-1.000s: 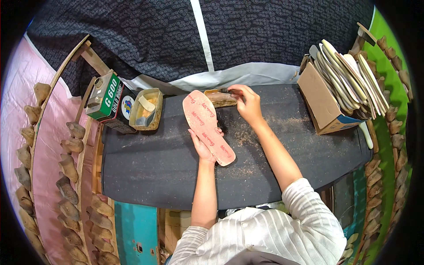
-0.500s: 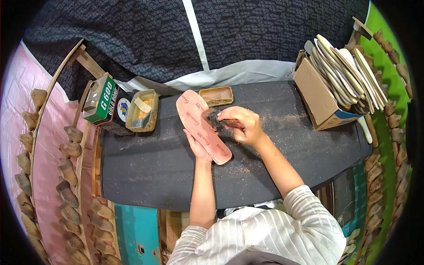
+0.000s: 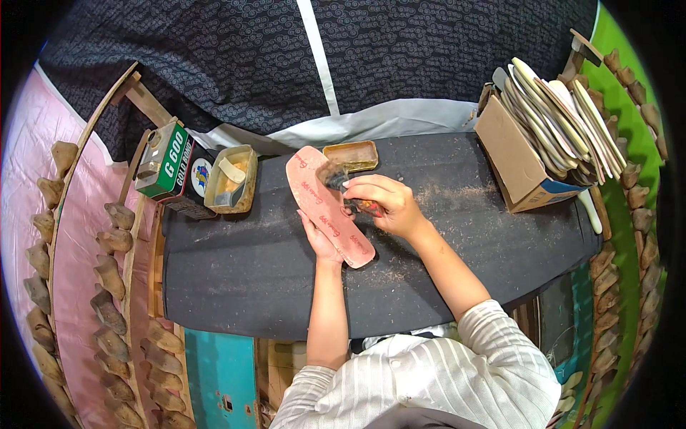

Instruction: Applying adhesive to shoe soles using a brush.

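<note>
Over the black-covered table [image 3: 243, 264], the left hand [image 3: 324, 242] supports a pink printed shoe sole [image 3: 323, 206] from beneath, gripping it near mid-length. The right hand [image 3: 393, 206] is closed on a dark tool [image 3: 336, 180], blurred at its tip, which overlaps the sole's right edge; contact cannot be confirmed. A shallow tray [image 3: 363, 166] lies just beyond. At left, a rectangular tin [image 3: 166, 168] stands beside a tub [image 3: 241, 206]; at right, a cardboard box [image 3: 504, 154] holds leaning soles [image 3: 554, 121].

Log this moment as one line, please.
left hand: gripping pink sole; right hand: gripping dark tool, blurred, over sole; beyond: shallow tray on dark tabletop
</note>
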`<control>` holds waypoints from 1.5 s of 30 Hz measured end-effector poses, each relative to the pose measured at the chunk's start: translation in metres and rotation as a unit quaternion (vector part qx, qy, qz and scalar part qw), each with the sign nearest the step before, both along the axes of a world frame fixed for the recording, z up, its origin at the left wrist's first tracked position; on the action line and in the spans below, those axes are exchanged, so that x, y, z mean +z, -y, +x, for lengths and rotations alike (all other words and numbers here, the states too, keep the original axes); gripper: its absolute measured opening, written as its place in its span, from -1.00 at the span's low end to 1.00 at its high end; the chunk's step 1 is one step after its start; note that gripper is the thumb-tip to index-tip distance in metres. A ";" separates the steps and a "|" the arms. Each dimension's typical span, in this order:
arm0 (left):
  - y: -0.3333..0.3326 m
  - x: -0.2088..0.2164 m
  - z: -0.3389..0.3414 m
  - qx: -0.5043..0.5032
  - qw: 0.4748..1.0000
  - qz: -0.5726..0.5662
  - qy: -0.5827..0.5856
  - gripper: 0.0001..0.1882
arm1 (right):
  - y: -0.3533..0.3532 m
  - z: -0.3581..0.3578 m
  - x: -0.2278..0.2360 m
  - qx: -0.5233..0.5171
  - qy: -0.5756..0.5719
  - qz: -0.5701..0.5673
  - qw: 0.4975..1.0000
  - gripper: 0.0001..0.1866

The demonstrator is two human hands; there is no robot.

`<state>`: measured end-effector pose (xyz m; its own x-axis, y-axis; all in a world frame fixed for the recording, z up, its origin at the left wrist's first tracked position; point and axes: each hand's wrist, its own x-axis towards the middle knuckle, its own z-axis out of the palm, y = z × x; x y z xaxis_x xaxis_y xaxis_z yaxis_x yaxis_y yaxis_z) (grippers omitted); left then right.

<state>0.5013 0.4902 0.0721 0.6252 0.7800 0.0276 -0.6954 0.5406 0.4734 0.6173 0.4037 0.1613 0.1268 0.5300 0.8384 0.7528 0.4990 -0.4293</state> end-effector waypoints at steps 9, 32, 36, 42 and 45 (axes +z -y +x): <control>-0.012 -0.010 -0.005 -0.108 0.968 0.090 0.206 -0.30 | 0.005 -0.006 0.003 0.034 -0.015 -0.029 0.999 -0.64; -0.011 -0.010 -0.006 0.005 0.996 -0.069 0.064 -0.27 | 0.032 -0.028 -0.019 0.105 0.014 -0.098 0.990 -0.63; -0.007 -0.003 -0.002 0.030 0.998 -0.042 0.032 -0.29 | 0.048 -0.017 -0.016 0.146 0.013 -0.212 0.966 -0.67; -0.004 -0.004 -0.004 0.003 0.998 -0.028 0.055 -0.30 | 0.037 -0.019 -0.015 0.131 0.021 -0.106 0.985 -0.72; -0.011 -0.005 -0.009 0.003 0.996 -0.044 0.080 -0.29 | 0.038 -0.024 -0.022 0.152 0.047 -0.105 0.982 -0.76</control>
<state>0.4923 0.5012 0.0675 0.6139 0.7873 0.0581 -0.7613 0.5709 0.3075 0.5936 0.3659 0.1397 -0.1367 0.6943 0.7066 0.6242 0.6142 -0.4828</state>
